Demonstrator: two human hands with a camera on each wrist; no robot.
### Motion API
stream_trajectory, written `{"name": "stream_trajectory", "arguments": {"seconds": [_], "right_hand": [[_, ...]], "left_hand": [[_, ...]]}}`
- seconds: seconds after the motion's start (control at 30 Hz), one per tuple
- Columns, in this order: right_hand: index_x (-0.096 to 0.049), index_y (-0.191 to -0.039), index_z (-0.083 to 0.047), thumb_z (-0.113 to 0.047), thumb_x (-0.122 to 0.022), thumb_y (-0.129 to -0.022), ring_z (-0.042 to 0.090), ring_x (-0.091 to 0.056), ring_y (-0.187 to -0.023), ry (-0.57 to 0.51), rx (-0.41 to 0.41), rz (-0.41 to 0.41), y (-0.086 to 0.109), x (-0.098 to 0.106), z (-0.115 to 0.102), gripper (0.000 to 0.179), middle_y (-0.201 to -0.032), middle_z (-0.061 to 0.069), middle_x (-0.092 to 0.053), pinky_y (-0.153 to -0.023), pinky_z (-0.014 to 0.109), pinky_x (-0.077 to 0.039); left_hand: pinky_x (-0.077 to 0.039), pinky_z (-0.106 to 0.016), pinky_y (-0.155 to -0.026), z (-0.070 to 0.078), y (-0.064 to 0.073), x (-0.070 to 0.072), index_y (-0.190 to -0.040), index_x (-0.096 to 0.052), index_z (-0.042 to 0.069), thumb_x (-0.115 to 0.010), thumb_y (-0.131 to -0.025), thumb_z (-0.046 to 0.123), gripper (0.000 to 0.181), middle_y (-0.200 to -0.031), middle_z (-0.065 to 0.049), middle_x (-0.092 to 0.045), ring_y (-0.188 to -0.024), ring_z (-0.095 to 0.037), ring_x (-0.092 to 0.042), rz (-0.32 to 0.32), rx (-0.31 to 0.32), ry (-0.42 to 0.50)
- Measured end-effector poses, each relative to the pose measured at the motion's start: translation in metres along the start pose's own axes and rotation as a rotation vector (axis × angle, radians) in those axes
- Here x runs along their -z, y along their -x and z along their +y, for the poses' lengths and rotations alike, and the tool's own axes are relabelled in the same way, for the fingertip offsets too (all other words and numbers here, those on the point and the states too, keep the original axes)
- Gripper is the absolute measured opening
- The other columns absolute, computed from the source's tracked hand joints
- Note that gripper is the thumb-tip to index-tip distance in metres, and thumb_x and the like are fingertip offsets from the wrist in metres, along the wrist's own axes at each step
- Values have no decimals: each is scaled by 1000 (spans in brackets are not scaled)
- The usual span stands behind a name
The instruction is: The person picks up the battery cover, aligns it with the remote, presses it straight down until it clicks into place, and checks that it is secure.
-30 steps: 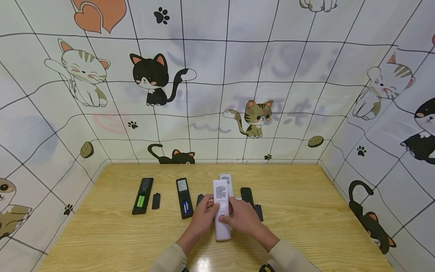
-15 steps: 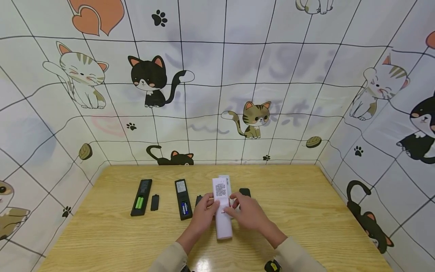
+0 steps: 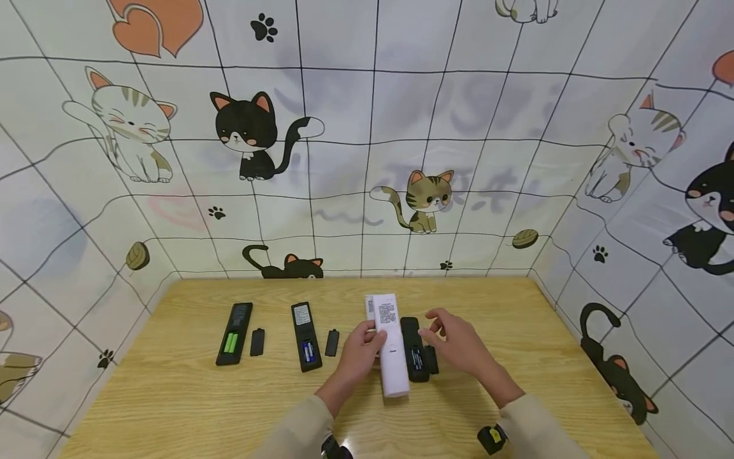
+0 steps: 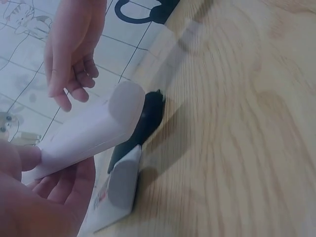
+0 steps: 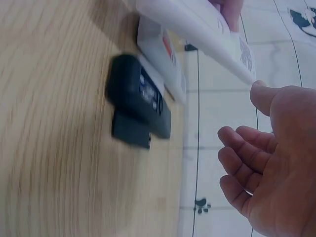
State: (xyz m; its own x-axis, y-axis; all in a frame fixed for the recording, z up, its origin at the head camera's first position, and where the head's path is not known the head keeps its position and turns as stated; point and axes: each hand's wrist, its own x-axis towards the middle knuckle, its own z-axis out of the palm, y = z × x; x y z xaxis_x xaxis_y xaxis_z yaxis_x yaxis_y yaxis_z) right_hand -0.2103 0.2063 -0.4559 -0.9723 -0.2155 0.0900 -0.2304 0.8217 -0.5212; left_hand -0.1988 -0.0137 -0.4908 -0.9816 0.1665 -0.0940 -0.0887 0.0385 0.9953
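My left hand (image 3: 361,352) grips a white remote control (image 3: 393,357) by its side, back face up, raised above the table. In the left wrist view the thumb lies on one face of this remote (image 4: 94,131) and the fingers curl under it. My right hand (image 3: 460,342) is off to its right, holding nothing, fingers loosely bent. Below that hand lie a black remote (image 3: 410,335) with batteries showing in its uncovered compartment and a dark battery cover (image 3: 431,361). A second white remote (image 5: 165,54) lies on the table, partly hidden behind the held one in the head view.
Toward the left lie two more black remotes, one with green batteries (image 3: 231,343) and one with blue batteries (image 3: 308,352). Small black covers (image 3: 257,342) lie beside them. The wooden table (image 3: 201,414) ends at walls of cat-printed cloth (image 3: 344,159) behind and on both sides.
My right hand has let go of the white remote and moved right, uncovering the black remote there. The left hand has carried the white remote slightly right.
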Motion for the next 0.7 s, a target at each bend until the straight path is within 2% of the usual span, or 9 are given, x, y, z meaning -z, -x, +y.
{"name": "stream_trajectory", "arguments": {"seconds": [0.33,0.57,0.7], "right_hand": [[-57,-124,-3,-36,-58,-98,17,-58,-84,119,20,82,12,36,47,42,-93,2,-65,-74,38,-49],[-57,-123,-4,-35,-58,-98,17,-57,-85,135,-6,88,23,52,67,40,-94,2,-65,-72,37,-47],[-56,-124,-4,-35,-58,-98,17,-58,-85,145,-36,83,29,58,75,40,-94,3,-65,-72,37,-47]], "left_hand": [[-58,-41,-73,6,-21,-42,-136,-48,0,-52,-101,21,41,-117,-19,-66,-91,-24,-70,-37,56,57],[-58,-36,-67,9,-32,-74,-134,-52,1,-53,-99,19,39,-113,-15,-68,-88,-20,-69,-49,132,3],[-58,-37,-69,10,-38,-92,-133,-51,2,-54,-99,19,39,-114,-13,-68,-89,-20,-69,-81,163,5]]}}
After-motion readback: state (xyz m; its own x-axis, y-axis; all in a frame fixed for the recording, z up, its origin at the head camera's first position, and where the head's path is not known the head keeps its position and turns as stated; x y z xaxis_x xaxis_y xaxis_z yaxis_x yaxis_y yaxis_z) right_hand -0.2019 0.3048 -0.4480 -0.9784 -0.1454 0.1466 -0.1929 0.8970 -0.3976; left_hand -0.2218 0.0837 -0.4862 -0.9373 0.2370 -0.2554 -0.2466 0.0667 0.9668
